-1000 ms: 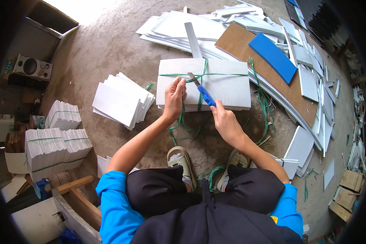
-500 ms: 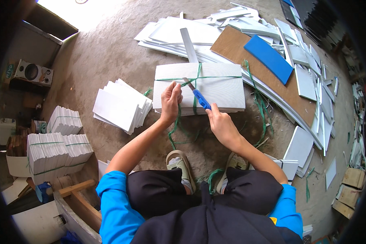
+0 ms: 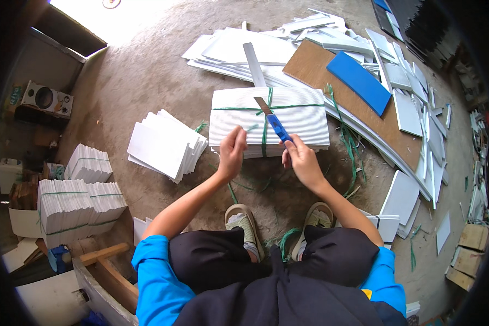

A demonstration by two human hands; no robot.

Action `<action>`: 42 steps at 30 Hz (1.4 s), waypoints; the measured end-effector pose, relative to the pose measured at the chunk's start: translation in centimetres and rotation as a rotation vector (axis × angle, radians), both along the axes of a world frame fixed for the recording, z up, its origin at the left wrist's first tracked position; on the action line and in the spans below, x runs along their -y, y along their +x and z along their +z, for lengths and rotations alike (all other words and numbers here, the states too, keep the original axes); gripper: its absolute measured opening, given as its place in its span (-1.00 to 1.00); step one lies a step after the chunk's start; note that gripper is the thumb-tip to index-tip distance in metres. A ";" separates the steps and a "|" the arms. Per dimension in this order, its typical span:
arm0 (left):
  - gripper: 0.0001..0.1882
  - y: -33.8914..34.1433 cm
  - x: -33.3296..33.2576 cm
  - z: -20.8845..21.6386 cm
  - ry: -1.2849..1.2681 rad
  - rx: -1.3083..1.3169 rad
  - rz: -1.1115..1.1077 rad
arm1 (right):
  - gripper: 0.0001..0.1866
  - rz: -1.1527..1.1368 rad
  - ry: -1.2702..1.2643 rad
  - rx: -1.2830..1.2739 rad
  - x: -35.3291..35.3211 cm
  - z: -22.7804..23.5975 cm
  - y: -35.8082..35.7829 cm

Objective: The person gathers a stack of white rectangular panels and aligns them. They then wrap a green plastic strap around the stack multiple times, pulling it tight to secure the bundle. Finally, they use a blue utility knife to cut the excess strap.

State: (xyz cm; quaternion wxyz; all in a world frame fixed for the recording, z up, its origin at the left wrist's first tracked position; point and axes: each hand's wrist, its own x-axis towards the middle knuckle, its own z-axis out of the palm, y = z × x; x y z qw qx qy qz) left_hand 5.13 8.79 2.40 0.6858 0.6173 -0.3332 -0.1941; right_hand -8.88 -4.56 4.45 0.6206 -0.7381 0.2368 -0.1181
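A bundle of white boards with ridged edges sits on the floor in front of my feet. Green twine crosses its top both ways, with a knot near the middle. My right hand grips a blue utility knife, its blade extended over the knot. By the bundle's near left corner, my left hand is closed on a piece of green twine, whose blurred short end sticks out past the fingers. That end is apart from the knot.
A loose stack of white boards lies left of the bundle. Tied bundles stand farther left by a wooden frame. Beyond are scattered white offcuts, a brown board and a blue panel. Loose twine lies at right.
The twine in my left hand has come away from the knot, and that hand has dropped slightly. My right hand has moved right and down a little, with the blade now clear of my left hand.
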 end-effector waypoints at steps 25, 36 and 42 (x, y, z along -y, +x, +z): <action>-0.90 3.0 -8.1 -6.8 0.698 0.885 -0.518 | -0.53 0.310 -0.790 -0.374 1.5 -17.5 -8.8; -0.90 5.6 -10.2 -2.5 0.585 0.902 0.127 | -0.82 -0.148 -0.792 0.088 6.9 -9.7 -8.2; -0.60 10.4 -4.0 -2.2 0.344 0.167 0.460 | -0.46 -0.334 -0.191 0.192 13.4 -6.5 -2.1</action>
